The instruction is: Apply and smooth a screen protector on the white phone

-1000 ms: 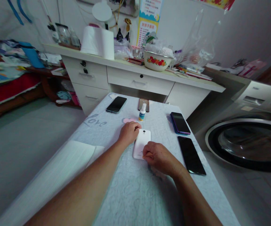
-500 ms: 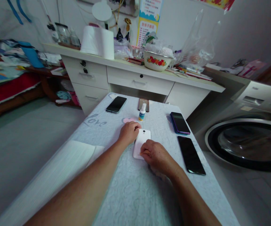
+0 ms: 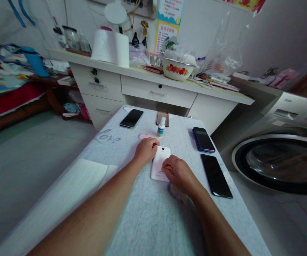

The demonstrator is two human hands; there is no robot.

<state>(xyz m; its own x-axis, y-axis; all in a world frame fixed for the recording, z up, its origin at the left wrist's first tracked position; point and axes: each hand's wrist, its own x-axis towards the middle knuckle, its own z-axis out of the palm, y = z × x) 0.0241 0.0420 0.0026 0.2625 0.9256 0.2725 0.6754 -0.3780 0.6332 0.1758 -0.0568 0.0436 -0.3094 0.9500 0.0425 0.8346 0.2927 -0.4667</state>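
Observation:
A white smartphone point(image 3: 159, 164) lies back up on the cloth-covered table, its camera end pointing away from me. My left hand point(image 3: 146, 149) is closed at its upper left corner, fingers curled and gripping the edge. Over the right side of the phone's back is my right hand point(image 3: 177, 171), fingers pinched together near the surface. Whatever small thing the pinch may hold is hidden by the fingers. Just beyond the phone stands a small white spray bottle point(image 3: 161, 128) with a blue and yellow label.
Dark phones lie around: one at far left point(image 3: 132, 118), a stacked pair point(image 3: 204, 139) and a larger phone point(image 3: 216, 175) at right. A brown-edged phone or case point(image 3: 162, 118) lies behind the bottle. White cloth point(image 3: 86, 177) covers the left edge. A washing machine point(image 3: 284, 142) stands right.
My right hand has shifted slightly up and to the right across the phone's back, uncovering faint print on it. My left hand and the phone have stayed in place.

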